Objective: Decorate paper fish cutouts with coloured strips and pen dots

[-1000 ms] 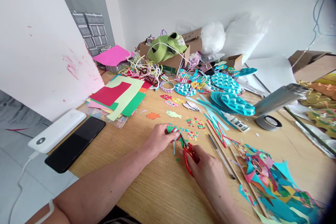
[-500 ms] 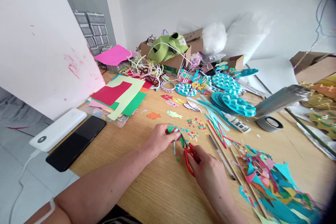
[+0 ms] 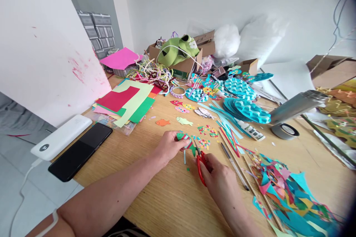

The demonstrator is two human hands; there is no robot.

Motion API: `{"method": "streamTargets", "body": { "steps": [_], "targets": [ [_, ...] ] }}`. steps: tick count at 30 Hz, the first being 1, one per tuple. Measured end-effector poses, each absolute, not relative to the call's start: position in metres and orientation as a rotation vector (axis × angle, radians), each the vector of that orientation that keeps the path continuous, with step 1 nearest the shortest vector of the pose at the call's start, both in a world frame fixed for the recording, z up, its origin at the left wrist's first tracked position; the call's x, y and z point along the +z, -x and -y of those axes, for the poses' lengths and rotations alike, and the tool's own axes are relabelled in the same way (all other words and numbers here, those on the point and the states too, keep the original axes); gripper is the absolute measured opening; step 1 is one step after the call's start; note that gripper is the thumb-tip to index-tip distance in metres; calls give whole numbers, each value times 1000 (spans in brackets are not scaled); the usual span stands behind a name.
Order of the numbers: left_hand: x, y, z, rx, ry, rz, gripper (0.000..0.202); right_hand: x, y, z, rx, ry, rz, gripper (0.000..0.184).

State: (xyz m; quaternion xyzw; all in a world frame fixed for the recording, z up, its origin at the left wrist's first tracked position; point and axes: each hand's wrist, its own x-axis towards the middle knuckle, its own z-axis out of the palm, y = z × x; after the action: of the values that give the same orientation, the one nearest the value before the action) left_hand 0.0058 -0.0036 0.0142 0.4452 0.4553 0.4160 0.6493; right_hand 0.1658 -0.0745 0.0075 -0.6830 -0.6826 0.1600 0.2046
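My left hand (image 3: pixel 169 145) pinches a small green paper fish with red stripes (image 3: pixel 185 141) just above the wooden table (image 3: pixel 167 200). My right hand (image 3: pixel 218 177) grips red-handled scissors (image 3: pixel 199 161), their blades pointing up at the fish's right end. A thin paper strip (image 3: pixel 184 156) hangs or lies just under the fish. Small finished paper fish, an orange paper fish (image 3: pixel 162 122) and a pale green paper fish (image 3: pixel 184 121), lie a little beyond my hands.
A black phone (image 3: pixel 80 150) and a white power bank (image 3: pixel 61 137) lie at the left edge. Coloured paper sheets (image 3: pixel 125 102) sit behind them. Paper scraps (image 3: pixel 289 192) pile at the right, with brushes (image 3: pixel 235 166), teal scalloped discs (image 3: pixel 250 109), a metal flask (image 3: pixel 297 105) and a tape roll (image 3: pixel 284 130).
The scissors have shifted slightly up and right along the fish's edge; my hands stay almost in place. The camera view moved a little.
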Motion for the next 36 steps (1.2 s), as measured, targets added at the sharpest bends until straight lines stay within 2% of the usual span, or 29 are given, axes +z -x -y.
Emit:
{"method": "streamTargets", "body": {
  "steps": [11,18,24,27,32,36],
  "targets": [
    [16,-6,4,881,-1031,-1028,24,15,-164,70,432,1719,1541,36],
    [15,-6,7,723,-1093,-936,29,17,-163,65,946,1450,1277,39],
    [11,-5,6,722,-1094,-916,33,19,-161,65,1061,1419,1181,42],
    [10,-5,5,751,-1075,-927,34,20,-161,64,965,1478,1236,40],
    [10,-3,3,826,-1039,-972,31,20,-165,70,594,1675,1511,33],
    [11,-2,1,870,-1045,-996,30,17,-166,75,509,1742,1784,35]
  ]
}}
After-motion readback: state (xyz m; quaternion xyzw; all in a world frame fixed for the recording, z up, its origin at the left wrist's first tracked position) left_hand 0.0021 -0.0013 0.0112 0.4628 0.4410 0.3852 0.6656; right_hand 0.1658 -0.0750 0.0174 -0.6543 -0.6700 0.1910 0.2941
